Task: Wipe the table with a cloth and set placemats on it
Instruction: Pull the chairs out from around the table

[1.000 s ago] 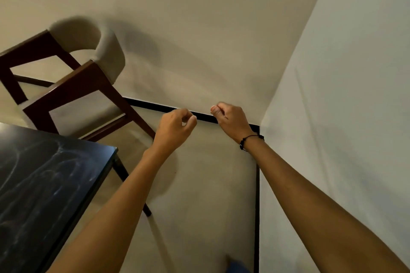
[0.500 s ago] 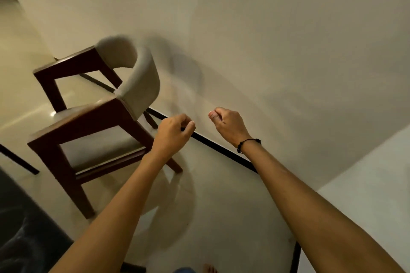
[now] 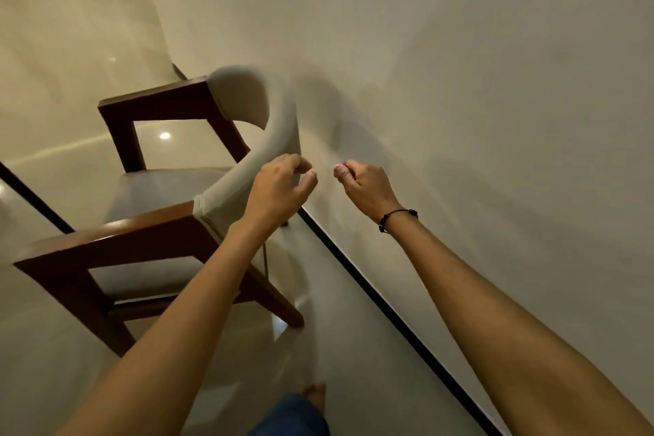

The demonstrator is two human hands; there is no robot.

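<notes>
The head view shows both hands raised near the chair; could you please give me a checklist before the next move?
1. Left hand free: ok, fingers curled, holding nothing.
2. Right hand free: ok, curled, nothing held.
3. Cloth in hand: not ok, none in view.
4. Table in view: not ok, only the chair, floor and wall show.
5. Placemats located: cannot tell, none visible.
6. Path past the chair: cannot tell.
</notes>
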